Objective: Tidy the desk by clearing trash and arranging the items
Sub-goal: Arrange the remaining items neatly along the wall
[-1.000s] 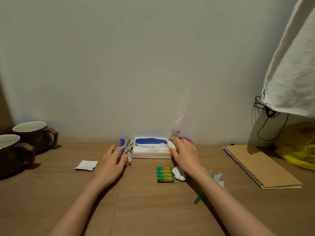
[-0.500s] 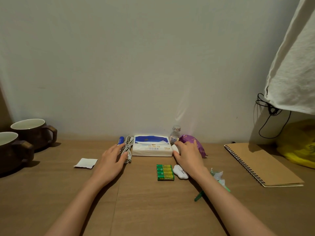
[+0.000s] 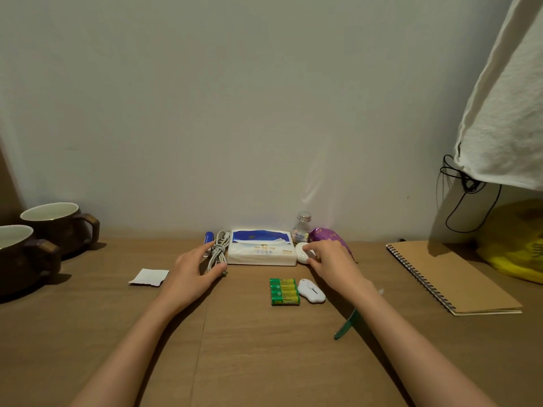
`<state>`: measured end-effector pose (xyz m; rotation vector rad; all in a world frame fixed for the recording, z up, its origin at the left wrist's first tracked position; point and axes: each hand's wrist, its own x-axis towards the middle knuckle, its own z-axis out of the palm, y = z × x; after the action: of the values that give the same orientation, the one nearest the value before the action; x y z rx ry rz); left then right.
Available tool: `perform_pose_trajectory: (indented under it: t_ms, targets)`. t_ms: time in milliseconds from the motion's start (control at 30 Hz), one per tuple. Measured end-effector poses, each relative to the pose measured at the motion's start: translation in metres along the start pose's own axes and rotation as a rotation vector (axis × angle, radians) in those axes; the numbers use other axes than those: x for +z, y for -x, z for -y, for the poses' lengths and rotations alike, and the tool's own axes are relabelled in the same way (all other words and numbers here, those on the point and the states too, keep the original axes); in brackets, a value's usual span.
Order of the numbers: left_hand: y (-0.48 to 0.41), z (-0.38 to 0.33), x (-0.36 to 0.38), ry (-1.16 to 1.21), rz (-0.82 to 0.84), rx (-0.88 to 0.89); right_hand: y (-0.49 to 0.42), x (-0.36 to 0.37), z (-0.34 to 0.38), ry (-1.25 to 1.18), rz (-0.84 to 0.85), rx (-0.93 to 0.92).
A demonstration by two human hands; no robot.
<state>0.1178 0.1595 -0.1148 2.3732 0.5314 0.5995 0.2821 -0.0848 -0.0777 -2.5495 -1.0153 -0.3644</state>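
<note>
Pinching the white oval case (image 3: pixel 302 250) with my right hand (image 3: pixel 335 262), left hand (image 3: pixel 191 271) lying open, I may topple the small bottle (image 3: pixel 302 229) beyond.

Surface finishes noted.
The desk (image 3: pixel 249 348) was matt wood-grain; mugs (image 3: pixel 58 227) glossy glazed ceramic; tissue pack (image 3: pixel 261 252) shiny plastic film; white oval case (image 3: pixel 302 253) smooth plastic; notebook (image 3: pixel 446 277) matt kraft card; hanging cloth (image 3: pixel 505 113) coarse-woven.

Left grip (image 3: pixel 192 273) flat, fingers relaxed; right grip (image 3: pixel 333 261) seemingly pinching.
</note>
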Motion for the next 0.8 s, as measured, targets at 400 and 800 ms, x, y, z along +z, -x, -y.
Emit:
perform_pose_trajectory:
  t_ms: [400,800]
  targets:
    - [0.002,0.002,-0.002,0.035,0.029,0.02,-0.003,-0.019,-0.036,-0.227,-0.085,0.209]
    - [-0.002,0.01,-0.001,0.045,0.031,0.013,0.0,0.001,-0.02,-0.287,0.04,0.241]
